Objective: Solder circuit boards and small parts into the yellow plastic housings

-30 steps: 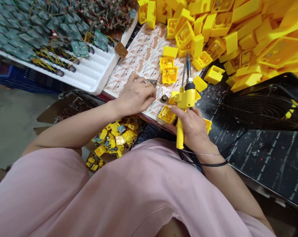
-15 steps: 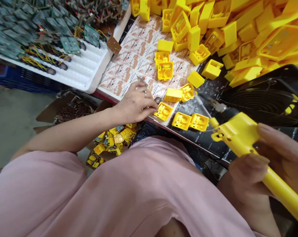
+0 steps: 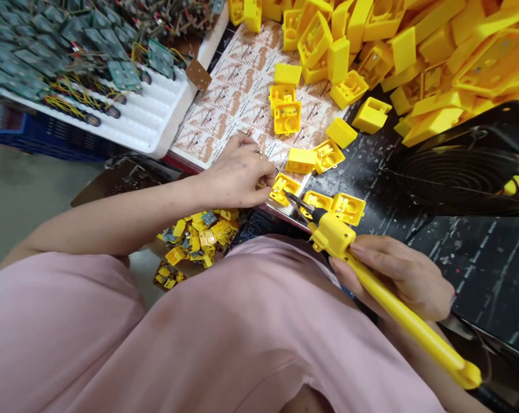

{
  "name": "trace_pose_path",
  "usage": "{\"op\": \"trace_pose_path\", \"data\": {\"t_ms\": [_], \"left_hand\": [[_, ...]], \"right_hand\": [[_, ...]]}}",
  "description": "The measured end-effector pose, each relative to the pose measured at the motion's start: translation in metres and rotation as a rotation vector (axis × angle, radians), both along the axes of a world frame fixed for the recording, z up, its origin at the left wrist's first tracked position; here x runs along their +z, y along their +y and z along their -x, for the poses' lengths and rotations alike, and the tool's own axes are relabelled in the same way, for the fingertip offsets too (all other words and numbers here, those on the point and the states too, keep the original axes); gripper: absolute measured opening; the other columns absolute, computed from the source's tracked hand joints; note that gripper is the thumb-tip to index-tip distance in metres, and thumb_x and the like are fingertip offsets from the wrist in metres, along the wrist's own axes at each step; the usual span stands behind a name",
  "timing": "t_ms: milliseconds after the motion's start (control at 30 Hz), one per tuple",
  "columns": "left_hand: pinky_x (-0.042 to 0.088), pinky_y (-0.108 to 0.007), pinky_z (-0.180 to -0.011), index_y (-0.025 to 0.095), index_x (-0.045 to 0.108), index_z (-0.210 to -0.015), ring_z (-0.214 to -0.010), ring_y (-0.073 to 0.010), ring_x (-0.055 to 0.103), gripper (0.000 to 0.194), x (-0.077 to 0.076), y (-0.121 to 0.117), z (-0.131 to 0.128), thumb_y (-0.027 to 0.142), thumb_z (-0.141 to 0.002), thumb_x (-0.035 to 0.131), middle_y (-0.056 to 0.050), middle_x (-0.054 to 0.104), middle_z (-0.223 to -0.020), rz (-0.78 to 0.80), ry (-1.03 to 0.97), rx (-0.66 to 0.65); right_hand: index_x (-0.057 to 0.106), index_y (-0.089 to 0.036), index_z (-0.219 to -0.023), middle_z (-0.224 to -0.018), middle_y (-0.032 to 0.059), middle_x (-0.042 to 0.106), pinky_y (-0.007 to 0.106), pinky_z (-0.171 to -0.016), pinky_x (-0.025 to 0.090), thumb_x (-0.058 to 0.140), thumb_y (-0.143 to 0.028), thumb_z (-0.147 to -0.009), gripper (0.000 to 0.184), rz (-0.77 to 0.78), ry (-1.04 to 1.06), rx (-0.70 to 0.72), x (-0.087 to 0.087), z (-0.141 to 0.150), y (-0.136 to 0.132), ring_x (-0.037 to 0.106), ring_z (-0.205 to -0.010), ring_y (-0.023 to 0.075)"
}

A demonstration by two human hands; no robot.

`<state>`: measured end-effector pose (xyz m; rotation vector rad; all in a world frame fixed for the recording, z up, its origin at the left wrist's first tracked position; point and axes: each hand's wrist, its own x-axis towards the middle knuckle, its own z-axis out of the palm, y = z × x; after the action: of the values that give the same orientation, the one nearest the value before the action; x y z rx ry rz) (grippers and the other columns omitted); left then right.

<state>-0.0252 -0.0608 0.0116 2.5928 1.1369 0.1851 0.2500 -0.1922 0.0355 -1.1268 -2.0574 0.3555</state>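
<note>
My right hand [image 3: 397, 275] grips a yellow soldering iron [image 3: 384, 298], which has a thin feed tube beside its dark tip. The tip reaches into a small open yellow plastic case [image 3: 284, 188] at the bench edge; whether it touches anything inside is too small to tell. My left hand [image 3: 242, 172] is closed at the case's left side, fingertips against its edge. A bit of yellow shows under the fingers, but what they pinch is hidden. Right of this case lie two more open cases [image 3: 348, 207], partly behind the iron. Another case [image 3: 328, 156] rests beyond.
Yellow cases [image 3: 392, 51] are heaped at the back right. A black fan-like unit [image 3: 457, 172] stands at right. On the left, a white foam tray [image 3: 156, 126] carries green circuit boards [image 3: 124, 76] with wired round parts. Below the bench is a pile of yellow parts [image 3: 199, 235].
My right hand has brought the soldering iron leftward, so its tip is now at the case by my left hand. My left fingers have curled more, now largely covering the small round part.
</note>
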Motion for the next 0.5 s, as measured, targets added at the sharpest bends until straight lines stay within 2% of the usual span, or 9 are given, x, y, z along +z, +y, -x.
{"op": "trace_pose_path", "data": {"t_ms": [100,200,400,500], "left_hand": [[0.038,-0.053,-0.111,0.023,0.072,-0.075,-0.084,-0.0219,0.062,0.017,0.005,0.004,-0.003,0.029,-0.081,0.058,0.0,0.067,-0.068,0.005,0.067,-0.039],[0.038,-0.055,-0.109,0.023,0.072,-0.075,-0.088,-0.0233,0.063,0.017,0.012,0.007,-0.008,0.029,-0.082,0.058,-0.001,0.068,-0.07,-0.008,0.144,-0.071],[0.039,-0.055,-0.111,0.02,0.07,-0.073,-0.094,-0.0261,0.063,0.017,0.025,0.011,-0.021,0.026,-0.084,0.058,-0.005,0.071,-0.077,0.038,0.353,-0.124],[0.042,-0.052,-0.108,0.021,0.069,-0.07,-0.088,-0.0243,0.063,0.015,0.026,0.014,-0.023,0.026,-0.081,0.059,-0.003,0.067,-0.07,0.009,0.348,-0.152]], "right_hand": [[0.064,-0.021,-0.094,-0.074,0.0001,0.074,0.021,-0.06,0.062,0.08,-0.015,-0.088,0.018,-0.159,-0.05,0.07,0.002,0.007,0.01,0.073,-0.062,0.014],[0.062,-0.02,-0.094,-0.076,0.0005,0.075,0.019,-0.06,0.061,0.084,-0.012,-0.084,0.025,-0.191,-0.103,0.098,0.003,0.01,0.015,0.073,-0.064,0.0126],[0.064,-0.019,-0.098,-0.087,0.0044,0.079,0.025,-0.068,0.064,0.079,-0.013,-0.089,0.018,-0.092,-0.146,0.162,0.014,0.013,0.015,0.075,-0.075,0.0136],[0.065,-0.022,-0.098,-0.088,0.0039,0.079,0.027,-0.07,0.065,0.078,-0.015,-0.091,0.017,-0.053,-0.174,0.173,0.019,0.01,0.013,0.076,-0.076,0.0149]]}}
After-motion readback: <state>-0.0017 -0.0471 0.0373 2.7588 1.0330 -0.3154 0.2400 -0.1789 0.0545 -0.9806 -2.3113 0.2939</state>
